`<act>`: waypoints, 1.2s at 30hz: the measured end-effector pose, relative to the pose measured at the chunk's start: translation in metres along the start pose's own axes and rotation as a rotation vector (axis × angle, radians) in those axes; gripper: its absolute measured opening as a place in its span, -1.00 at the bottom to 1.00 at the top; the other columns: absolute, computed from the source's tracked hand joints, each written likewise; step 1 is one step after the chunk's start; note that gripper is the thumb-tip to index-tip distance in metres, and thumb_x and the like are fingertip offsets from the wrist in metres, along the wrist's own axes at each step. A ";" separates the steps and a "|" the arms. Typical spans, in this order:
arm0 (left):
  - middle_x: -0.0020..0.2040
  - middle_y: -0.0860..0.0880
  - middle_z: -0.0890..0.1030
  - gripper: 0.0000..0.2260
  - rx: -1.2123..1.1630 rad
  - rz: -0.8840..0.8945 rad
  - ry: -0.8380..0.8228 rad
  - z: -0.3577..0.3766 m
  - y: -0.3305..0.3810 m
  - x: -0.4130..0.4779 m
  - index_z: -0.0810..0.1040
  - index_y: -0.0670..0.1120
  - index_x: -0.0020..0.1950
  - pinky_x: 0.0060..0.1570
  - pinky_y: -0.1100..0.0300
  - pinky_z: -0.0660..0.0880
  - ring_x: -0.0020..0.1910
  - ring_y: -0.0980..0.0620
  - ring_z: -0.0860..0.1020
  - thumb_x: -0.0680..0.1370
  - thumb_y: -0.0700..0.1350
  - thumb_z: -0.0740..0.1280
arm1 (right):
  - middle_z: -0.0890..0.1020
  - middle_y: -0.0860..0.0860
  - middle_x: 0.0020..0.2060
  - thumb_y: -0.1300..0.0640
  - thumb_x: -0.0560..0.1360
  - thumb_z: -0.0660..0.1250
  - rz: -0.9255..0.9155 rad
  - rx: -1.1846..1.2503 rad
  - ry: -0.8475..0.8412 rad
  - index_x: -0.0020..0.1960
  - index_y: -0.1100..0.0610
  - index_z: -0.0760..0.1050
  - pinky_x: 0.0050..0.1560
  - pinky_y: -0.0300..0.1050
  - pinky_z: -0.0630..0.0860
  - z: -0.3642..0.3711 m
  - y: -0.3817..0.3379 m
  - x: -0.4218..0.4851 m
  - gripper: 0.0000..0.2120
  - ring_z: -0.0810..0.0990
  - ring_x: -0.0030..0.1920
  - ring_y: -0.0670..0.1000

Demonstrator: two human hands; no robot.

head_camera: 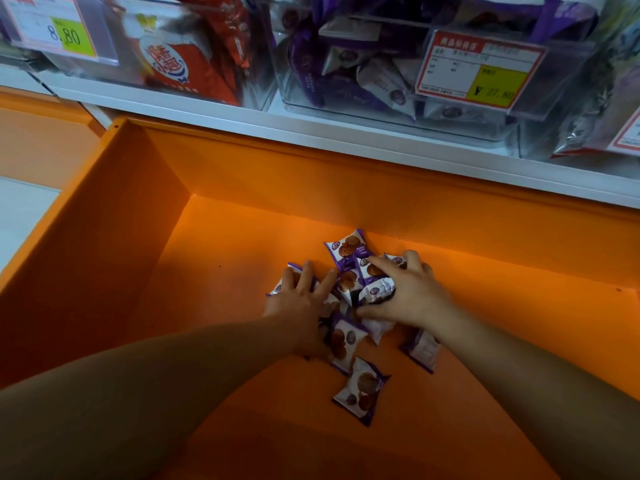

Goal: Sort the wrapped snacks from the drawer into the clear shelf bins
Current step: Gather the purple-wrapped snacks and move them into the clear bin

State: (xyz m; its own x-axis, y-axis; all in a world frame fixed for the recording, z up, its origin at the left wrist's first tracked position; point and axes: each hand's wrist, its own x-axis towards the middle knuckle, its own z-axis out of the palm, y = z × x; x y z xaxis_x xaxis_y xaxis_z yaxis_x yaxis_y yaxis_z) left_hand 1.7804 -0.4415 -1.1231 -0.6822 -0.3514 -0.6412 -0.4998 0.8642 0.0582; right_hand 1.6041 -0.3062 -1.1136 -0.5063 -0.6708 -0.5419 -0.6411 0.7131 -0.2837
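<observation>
Orange drawer (pixel 104 237): it stands pulled out under the white shelf edge (pixel 242 123), so the person can lean over and reach in with both arms.
Snacks: the purple-and-white wrapped snacks (pixel 348 249) sit in a loose heap on the drawer floor, towards its back wall and not yet in any bin.
Strays: one stray packet (pixel 363 389) lies just beside the heap on the near side. Another, the side packet (pixel 420 349), is partly hidden under the right wrist.
Left side: the left grip (pixel 301 306) lies palm down on the heap's left flank, fingers spread and fairly straight. It closes on nothing and seems to be hemming the packets in.
Right side: the right grip (pixel 408 296) curves over the heap's right flank. Thumb and forefinger bracket a crumpled packet and hold it loosely.
Purpose: to my eye, both hands are raking the heap together to lift more at once.
Destination: the clear plastic bin of purple packets (pixel 381 74) is straight above, behind a red-and-yellow price tag (pixel 485 67). Its wrappers match, so it looks the likely home.
Neighbour: the clear bin of red packets (pixel 194 64) sits to its left, and its wrappers do not match.
</observation>
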 end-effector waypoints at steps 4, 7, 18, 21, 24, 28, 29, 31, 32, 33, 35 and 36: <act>0.60 0.00 0.02 0.16 -0.160 -0.021 0.103 -0.001 -0.001 0.009 -0.20 0.29 0.58 0.07 -0.16 0.61 0.50 -0.29 0.14 0.27 0.35 0.57 | -0.35 -0.11 0.58 -0.51 -0.02 0.57 0.056 -0.063 -0.199 0.52 -0.50 -0.25 0.48 0.38 0.26 -0.006 0.001 -0.006 0.36 -0.30 0.59 0.29; 0.56 0.04 0.13 0.08 -0.271 -0.022 0.130 0.003 -0.002 0.009 -0.08 0.28 0.59 0.16 -0.17 0.58 0.48 -0.25 0.14 0.30 0.26 0.59 | -0.50 -0.11 0.52 -0.33 0.01 0.69 0.090 -0.039 -0.229 0.49 -0.50 -0.36 0.48 0.41 0.26 0.002 -0.002 -0.008 0.45 -0.38 0.57 0.29; 0.64 0.01 -0.01 0.18 -0.381 0.084 0.088 -0.009 0.009 0.009 -0.16 0.29 0.63 0.40 -0.21 0.39 0.56 -0.22 0.06 0.26 0.32 0.60 | 0.03 -0.09 0.50 -0.19 0.24 0.56 -0.108 0.038 0.057 0.50 -0.37 0.18 0.31 0.12 0.46 0.014 0.018 0.000 -0.07 0.06 0.49 0.15; 0.55 -0.01 0.24 0.08 -0.337 0.086 0.164 -0.003 0.014 0.014 -0.05 0.24 0.64 0.32 -0.16 0.46 0.50 -0.20 0.18 0.31 0.34 0.55 | 0.07 -0.07 0.51 -0.19 0.32 0.51 -0.123 0.096 0.069 0.50 -0.37 0.24 0.34 0.11 0.43 0.015 0.019 -0.001 -0.18 0.09 0.50 0.14; 0.46 0.03 0.40 -0.06 -0.376 0.102 0.214 -0.005 0.011 0.017 0.10 0.22 0.62 0.28 -0.12 0.48 0.44 -0.17 0.26 0.37 0.29 0.52 | 0.02 -0.06 0.55 -0.16 0.37 0.50 -0.135 0.087 0.011 0.52 -0.37 0.21 0.40 0.13 0.37 0.009 0.019 -0.003 -0.19 0.04 0.53 0.17; 0.43 0.04 0.45 -0.14 -0.441 0.114 0.212 -0.008 0.003 0.018 0.25 0.19 0.59 0.31 -0.10 0.47 0.41 -0.12 0.33 0.36 0.21 0.56 | -0.24 -0.19 0.59 -0.12 0.26 0.64 -0.075 -0.003 -0.175 0.53 -0.46 -0.01 0.48 0.29 0.30 0.002 0.012 -0.001 0.10 -0.21 0.60 0.19; 0.41 0.02 0.47 -0.15 -0.476 0.122 0.219 -0.010 0.003 0.018 0.29 0.17 0.57 0.30 -0.07 0.49 0.39 -0.10 0.38 0.35 0.19 0.58 | -0.26 -0.20 0.60 -0.14 0.25 0.66 -0.061 -0.018 -0.169 0.53 -0.47 -0.03 0.47 0.31 0.31 0.003 0.010 0.001 0.12 -0.21 0.61 0.20; 0.36 -0.01 0.49 -0.17 -0.565 0.135 0.231 -0.013 0.005 0.017 0.35 0.13 0.55 0.27 0.01 0.52 0.31 -0.06 0.48 0.34 0.15 0.61 | -0.14 -0.16 0.63 -0.17 0.30 0.60 -0.069 -0.020 -0.098 0.51 -0.46 0.03 0.44 0.29 0.34 0.005 0.010 0.005 0.00 -0.09 0.60 0.26; 0.35 0.00 0.49 -0.17 -0.609 0.136 0.234 -0.015 0.007 0.016 0.36 0.13 0.54 0.25 0.07 0.53 0.28 -0.03 0.50 0.33 0.12 0.63 | -0.04 -0.15 0.63 -0.18 0.33 0.56 -0.081 0.000 -0.054 0.49 -0.45 0.08 0.42 0.26 0.37 0.005 0.012 0.006 -0.08 0.00 0.58 0.27; 0.34 0.00 0.48 -0.17 -0.650 0.142 0.234 -0.017 0.007 0.017 0.36 0.14 0.54 0.24 0.11 0.53 0.27 -0.01 0.51 0.33 0.09 0.64 | 0.07 -0.15 0.61 -0.18 0.35 0.52 -0.092 0.029 -0.014 0.48 -0.43 0.14 0.39 0.23 0.40 0.005 0.014 0.008 -0.17 0.10 0.55 0.25; 0.33 0.03 0.46 -0.13 -0.729 0.153 0.224 -0.020 0.007 0.016 0.33 0.19 0.54 0.23 0.12 0.55 0.27 0.02 0.51 0.30 0.04 0.66 | 0.27 -0.19 0.50 -0.15 0.39 0.48 -0.108 0.126 0.046 0.44 -0.36 0.30 0.32 0.14 0.43 0.007 0.017 0.011 -0.32 0.27 0.45 0.18; 0.33 0.05 0.45 -0.13 -0.774 0.152 0.212 -0.022 0.008 0.017 0.33 0.21 0.53 0.24 0.10 0.56 0.26 0.04 0.51 0.30 0.02 0.66 | 0.33 -0.19 0.44 -0.13 0.38 0.48 -0.108 0.199 0.071 0.41 -0.32 0.38 0.32 0.13 0.44 0.010 0.018 0.012 -0.37 0.33 0.41 0.14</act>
State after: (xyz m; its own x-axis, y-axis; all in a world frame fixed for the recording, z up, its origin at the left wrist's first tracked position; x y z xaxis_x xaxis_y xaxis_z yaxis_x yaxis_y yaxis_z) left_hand 1.7531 -0.4486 -1.1169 -0.8197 -0.3784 -0.4299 -0.5681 0.4412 0.6947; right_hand 1.5919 -0.2997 -1.1331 -0.4847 -0.7531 -0.4449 -0.5708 0.6577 -0.4916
